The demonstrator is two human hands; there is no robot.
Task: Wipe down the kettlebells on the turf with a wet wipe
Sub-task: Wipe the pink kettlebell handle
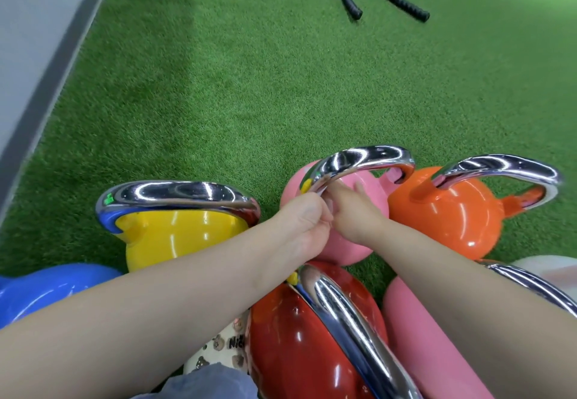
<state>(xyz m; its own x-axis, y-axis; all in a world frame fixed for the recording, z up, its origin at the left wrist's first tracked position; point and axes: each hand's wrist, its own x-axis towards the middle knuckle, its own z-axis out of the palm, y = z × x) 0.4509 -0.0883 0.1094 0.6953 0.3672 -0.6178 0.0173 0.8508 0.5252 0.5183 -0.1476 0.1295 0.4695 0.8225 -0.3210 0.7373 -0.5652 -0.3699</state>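
Gripped by the curled left hand (307,214) is the near end of the pink kettlebell's (340,211) chrome handle (362,161); whether the right hand (352,211), laid against the pink body, holds anything cannot be told. Green turf (249,86) is spread beneath. Red (312,336), yellow (178,236) and orange (449,214) kettlebells are grouped just beside the pink one. No wipe can be made out.
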